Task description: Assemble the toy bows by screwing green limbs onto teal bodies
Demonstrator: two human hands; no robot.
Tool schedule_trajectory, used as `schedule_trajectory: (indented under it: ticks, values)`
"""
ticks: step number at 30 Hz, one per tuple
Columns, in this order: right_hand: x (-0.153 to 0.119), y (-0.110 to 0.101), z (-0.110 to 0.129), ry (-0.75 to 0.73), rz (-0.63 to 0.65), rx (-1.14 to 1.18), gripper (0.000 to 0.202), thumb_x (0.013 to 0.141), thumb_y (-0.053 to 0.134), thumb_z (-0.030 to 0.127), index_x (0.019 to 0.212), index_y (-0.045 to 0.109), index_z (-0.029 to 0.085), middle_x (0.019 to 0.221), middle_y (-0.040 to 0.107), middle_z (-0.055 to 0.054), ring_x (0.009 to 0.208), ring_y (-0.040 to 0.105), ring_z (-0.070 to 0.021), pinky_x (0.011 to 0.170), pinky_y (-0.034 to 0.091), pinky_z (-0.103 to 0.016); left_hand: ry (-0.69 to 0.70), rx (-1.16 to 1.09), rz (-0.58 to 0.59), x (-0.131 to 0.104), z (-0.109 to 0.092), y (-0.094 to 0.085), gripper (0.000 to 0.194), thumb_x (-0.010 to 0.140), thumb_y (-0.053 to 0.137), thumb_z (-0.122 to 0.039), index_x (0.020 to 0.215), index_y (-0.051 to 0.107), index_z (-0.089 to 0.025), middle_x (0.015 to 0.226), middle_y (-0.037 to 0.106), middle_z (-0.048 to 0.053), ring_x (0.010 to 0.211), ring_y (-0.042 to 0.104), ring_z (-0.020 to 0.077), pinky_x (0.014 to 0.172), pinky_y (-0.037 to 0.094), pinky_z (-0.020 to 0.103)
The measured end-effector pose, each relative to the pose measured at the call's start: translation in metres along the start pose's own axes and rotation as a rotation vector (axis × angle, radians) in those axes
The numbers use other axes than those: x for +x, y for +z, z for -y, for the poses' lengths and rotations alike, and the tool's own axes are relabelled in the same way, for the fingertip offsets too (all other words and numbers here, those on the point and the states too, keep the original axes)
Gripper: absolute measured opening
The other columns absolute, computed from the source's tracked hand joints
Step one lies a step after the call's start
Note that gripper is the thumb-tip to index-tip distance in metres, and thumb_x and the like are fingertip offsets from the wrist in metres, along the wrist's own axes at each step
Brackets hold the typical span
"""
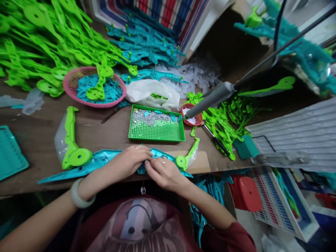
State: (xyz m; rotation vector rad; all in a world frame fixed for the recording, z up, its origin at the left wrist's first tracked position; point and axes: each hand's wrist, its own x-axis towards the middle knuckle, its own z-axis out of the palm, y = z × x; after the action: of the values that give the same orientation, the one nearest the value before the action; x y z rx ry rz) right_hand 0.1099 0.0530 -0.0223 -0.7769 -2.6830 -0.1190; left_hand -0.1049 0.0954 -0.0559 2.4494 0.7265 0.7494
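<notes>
A long teal plastic part [102, 159] lies along the table's front edge. On its left side is a bright green arm [78, 156] with a clear grey blade; a smaller green arm [181, 162] sits at its right side. My left hand [135, 159] is closed over the middle of the teal part, fingers bent down onto it. Right beside it, my right hand [164, 171] has its fingers pressed together on the same part. The fingertips of both hands nearly meet, and anything small between them is hidden.
Ahead stands a green tray [157, 132] of small silver screws. A grey cylindrical tool [210, 99] slants in from the upper right. Behind are a pink basket [68, 84] of teal pieces and heaped green parts [52, 45]. A black-handled tool [222, 145] lies right.
</notes>
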Motion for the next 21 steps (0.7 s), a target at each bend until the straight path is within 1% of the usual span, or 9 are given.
schedule_trajectory:
  ticks: [3,4,7,10,12,15,18,20,21]
  values:
    - [0.000,0.002,-0.008,0.238,-0.024,0.271,0.028,0.101,0.045,0.018,0.125,0.058,0.015,0.098,0.069,-0.010,0.086,0.063,-0.0193,0.073,0.054,-0.033,-0.168,0.023,-0.117,-0.018,-0.014,0.011,0.031,0.097,0.045,-0.011,0.117,0.067,-0.017,0.120,0.074,0.009,0.114,0.069,0.0208,0.102,0.056,0.040]
    - [0.002,0.002,-0.011,0.267,-0.014,0.330,0.027,0.101,0.046,0.018,0.124,0.058,0.017,0.097,0.068,-0.009,0.086,0.062,-0.0190,0.075,0.053,-0.033,-0.219,0.028,-0.167,-0.022,-0.020,0.015,0.030,0.098,0.045,-0.013,0.119,0.066,-0.016,0.122,0.073,0.010,0.114,0.069,0.0211,0.100,0.057,0.040]
    - [0.012,-0.001,-0.023,0.124,0.053,0.329,0.024,0.100,0.048,0.016,0.119,0.061,0.019,0.096,0.070,-0.007,0.088,0.057,-0.0212,0.079,0.048,-0.037,-0.310,0.047,-0.305,-0.027,-0.037,0.026,0.026,0.100,0.048,-0.022,0.120,0.063,-0.016,0.118,0.074,0.011,0.111,0.070,0.0234,0.095,0.059,0.042]
    - [0.024,-0.005,-0.037,-0.026,0.161,0.350,0.023,0.101,0.045,0.016,0.119,0.060,0.018,0.104,0.071,-0.009,0.094,0.058,-0.0215,0.081,0.047,-0.037,-0.419,0.063,-0.405,-0.021,-0.043,0.034,0.023,0.101,0.049,-0.027,0.117,0.062,-0.017,0.109,0.076,0.011,0.099,0.074,0.0240,0.086,0.060,0.041]
    - [0.029,-0.008,-0.046,0.016,0.220,0.478,0.024,0.102,0.045,0.016,0.123,0.056,0.017,0.108,0.069,-0.010,0.096,0.060,-0.0193,0.082,0.049,-0.034,-0.506,0.033,-0.429,-0.017,-0.043,0.036,0.022,0.101,0.050,-0.029,0.117,0.062,-0.019,0.104,0.077,0.008,0.091,0.075,0.0232,0.079,0.061,0.038]
    - [0.031,-0.018,-0.057,0.191,0.300,0.585,0.031,0.098,0.058,0.023,0.127,0.052,0.015,0.113,0.067,-0.011,0.097,0.062,-0.0184,0.082,0.052,-0.032,-0.579,-0.062,-0.441,-0.013,-0.042,0.037,0.023,0.099,0.055,-0.030,0.119,0.061,-0.021,0.098,0.079,0.005,0.087,0.077,0.0221,0.075,0.061,0.035]
    - [0.024,-0.034,-0.059,0.254,0.447,0.446,0.022,0.095,0.063,0.025,0.114,0.061,0.013,0.101,0.067,-0.009,0.089,0.061,-0.0199,0.077,0.049,-0.032,-0.611,-0.087,-0.471,-0.012,-0.042,0.038,0.023,0.098,0.057,-0.032,0.117,0.061,-0.021,0.093,0.079,0.003,0.089,0.077,0.0220,0.075,0.061,0.033]
    - [0.018,-0.043,-0.054,0.216,0.511,0.394,0.011,0.097,0.059,0.022,0.101,0.065,0.014,0.094,0.067,-0.007,0.086,0.059,-0.0189,0.077,0.047,-0.032,-0.615,-0.060,-0.495,-0.011,-0.043,0.039,0.021,0.098,0.056,-0.032,0.115,0.061,-0.021,0.094,0.079,0.004,0.087,0.077,0.0213,0.075,0.060,0.032]
    - [0.015,-0.047,-0.051,0.192,0.519,0.387,0.012,0.098,0.058,0.023,0.095,0.067,0.015,0.091,0.067,-0.006,0.087,0.058,-0.0190,0.079,0.046,-0.033,-0.604,-0.037,-0.500,-0.011,-0.044,0.040,0.019,0.098,0.056,-0.031,0.112,0.062,-0.020,0.094,0.079,0.004,0.085,0.077,0.0209,0.075,0.060,0.032]
